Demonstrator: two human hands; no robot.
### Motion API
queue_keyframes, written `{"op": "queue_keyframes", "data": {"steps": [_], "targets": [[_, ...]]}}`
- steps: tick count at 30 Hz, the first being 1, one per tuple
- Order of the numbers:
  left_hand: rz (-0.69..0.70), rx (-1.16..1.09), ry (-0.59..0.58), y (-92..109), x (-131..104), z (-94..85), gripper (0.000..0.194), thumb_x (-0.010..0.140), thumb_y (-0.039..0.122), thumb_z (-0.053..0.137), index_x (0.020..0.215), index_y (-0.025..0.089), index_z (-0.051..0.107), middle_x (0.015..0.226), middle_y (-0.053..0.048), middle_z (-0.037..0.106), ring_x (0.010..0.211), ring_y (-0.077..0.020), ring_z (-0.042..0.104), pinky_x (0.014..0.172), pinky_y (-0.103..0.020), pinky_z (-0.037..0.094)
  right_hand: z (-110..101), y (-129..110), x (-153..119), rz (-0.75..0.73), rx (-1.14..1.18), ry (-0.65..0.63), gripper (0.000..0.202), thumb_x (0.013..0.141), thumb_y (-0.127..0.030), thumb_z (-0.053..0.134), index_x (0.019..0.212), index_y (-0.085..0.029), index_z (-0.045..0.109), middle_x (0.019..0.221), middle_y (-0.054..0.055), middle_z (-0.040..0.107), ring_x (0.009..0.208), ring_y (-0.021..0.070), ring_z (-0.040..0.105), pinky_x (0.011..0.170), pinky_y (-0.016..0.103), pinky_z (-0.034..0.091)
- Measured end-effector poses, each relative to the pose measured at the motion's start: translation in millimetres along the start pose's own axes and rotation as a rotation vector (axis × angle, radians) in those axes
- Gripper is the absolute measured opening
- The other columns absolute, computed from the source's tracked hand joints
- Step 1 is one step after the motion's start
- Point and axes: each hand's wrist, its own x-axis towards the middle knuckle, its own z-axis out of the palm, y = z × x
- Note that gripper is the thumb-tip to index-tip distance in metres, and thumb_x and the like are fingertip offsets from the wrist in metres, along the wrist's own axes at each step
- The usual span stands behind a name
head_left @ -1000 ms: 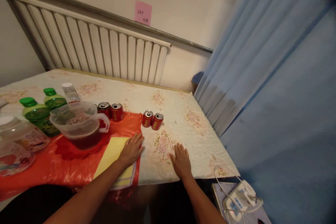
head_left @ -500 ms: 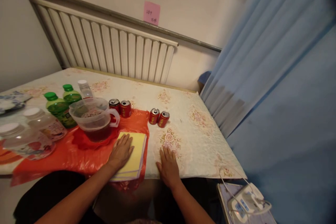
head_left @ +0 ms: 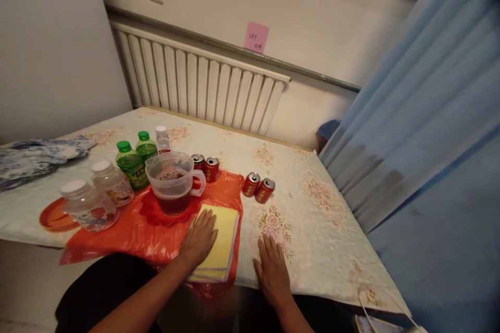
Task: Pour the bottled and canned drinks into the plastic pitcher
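My left hand (head_left: 199, 238) lies flat on a folded yellow cloth (head_left: 223, 234), fingers stretched out. The cloth rests on a red plastic sheet (head_left: 125, 237) near the front edge. To the right, my right hand (head_left: 272, 272) lies flat on the flowered cover (head_left: 324, 234), holding nothing. Beyond the cloth, a clear plastic jug (head_left: 172, 179) with dark liquid stands in a red dish (head_left: 148, 212). Two red cans (head_left: 258, 187) stand ahead of my right hand, and two more cans (head_left: 211, 169) stand behind the jug's handle.
Left of the jug are two clear jars with white lids (head_left: 91, 208), two green-capped bottles (head_left: 133, 166) and a small white-capped bottle (head_left: 162, 140). An orange disc (head_left: 54, 217) and a bunched patterned cloth (head_left: 42, 158) lie farther left. A blue curtain (head_left: 410, 114) hangs on the right.
The view has shifted left, so everything appears farther right and the patterned cloth shows more fully. Both hands remain flat in the same places.
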Motion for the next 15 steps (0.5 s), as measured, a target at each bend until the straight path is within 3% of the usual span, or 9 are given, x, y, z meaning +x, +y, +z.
{"op": "queue_keyframes", "data": {"steps": [4, 8, 11, 15], "targets": [[0.014, -0.021, -0.016, -4, 8, -10.3, 0.037, 0.093, 0.029, 0.046, 0.125, 0.019, 0.06, 0.141, -0.013, 0.057, 0.133, -0.0282, 0.048, 0.109, -0.047, 0.036, 2, 2, 1, 0.024, 0.053, 0.028, 0.053, 0.094, -0.036, 0.049, 0.144, -0.019, 0.049, 0.155, 0.009, 0.038, 0.144, 0.0326, 0.033, 0.117, 0.055, 0.028], [0.07, -0.038, -0.071, -8, 20, -27.3, 0.026, 0.095, 0.027, 0.043, 0.105, 0.02, 0.066, 0.122, -0.011, 0.067, 0.115, -0.0273, 0.058, 0.097, -0.044, 0.041, -3, 0, 19, 0.142, 0.224, 0.082, 0.046, 0.087, -0.037, 0.057, 0.128, -0.018, 0.065, 0.137, 0.014, 0.06, 0.129, 0.0335, 0.054, 0.108, 0.051, 0.043], [0.108, -0.054, -0.064, -10, 23, -30.5, 0.025, 0.095, 0.024, 0.042, 0.099, 0.019, 0.066, 0.11, -0.011, 0.069, 0.106, -0.0274, 0.06, 0.094, -0.046, 0.04, -16, -14, 53, 0.168, 0.386, 0.15, 0.044, 0.085, -0.036, 0.058, 0.125, -0.017, 0.065, 0.126, 0.014, 0.067, 0.117, 0.03, 0.063, 0.102, 0.045, 0.051], [0.126, -0.106, -0.04, -14, 21, -22.2, 0.023, 0.093, 0.019, 0.043, 0.102, 0.018, 0.065, 0.11, -0.012, 0.067, 0.107, -0.0277, 0.058, 0.095, -0.046, 0.04, -34, -53, 123, 0.068, 0.54, 0.177, 0.048, 0.079, -0.028, 0.063, 0.126, -0.02, 0.063, 0.122, 0.011, 0.069, 0.109, 0.0274, 0.066, 0.096, 0.041, 0.054]]}}
